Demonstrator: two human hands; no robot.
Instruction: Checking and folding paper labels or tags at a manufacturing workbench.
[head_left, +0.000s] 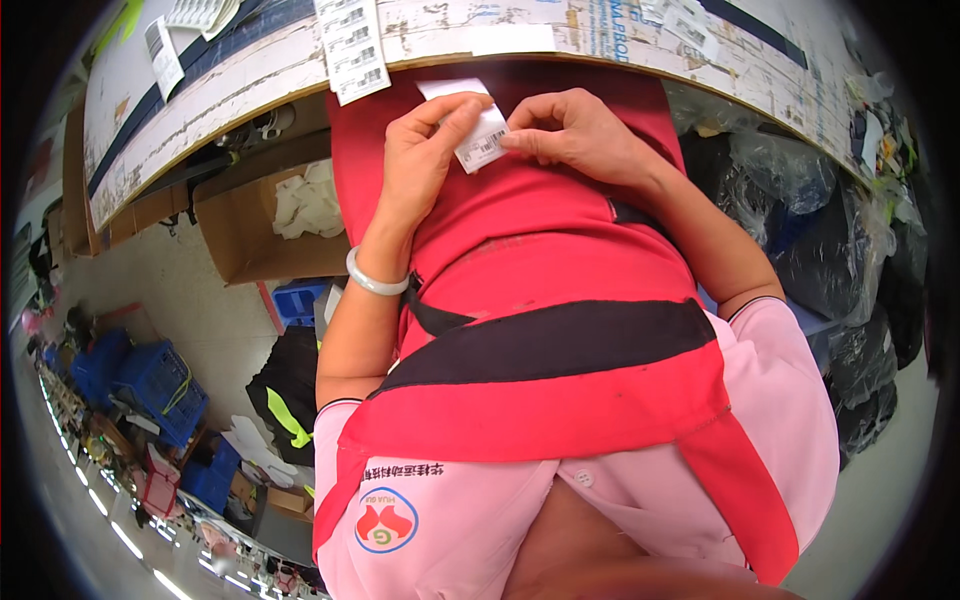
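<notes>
A small white barcode label is held over my red apron, just in front of the table edge. My left hand pinches its left side between thumb and fingers, and part of the label sticks out beyond the fingertips. At the label's right edge, the thumb and forefinger of my right hand are closed on it. A pale bangle circles my left wrist. Closest to my left hand on the table is a strip of barcode labels, its lower end hanging over the edge.
The worn white table carries a blank white strip and more labels at left. Below it stands a cardboard box with white cloth inside. Plastic-wrapped dark bundles crowd the right. Blue crates stand at left.
</notes>
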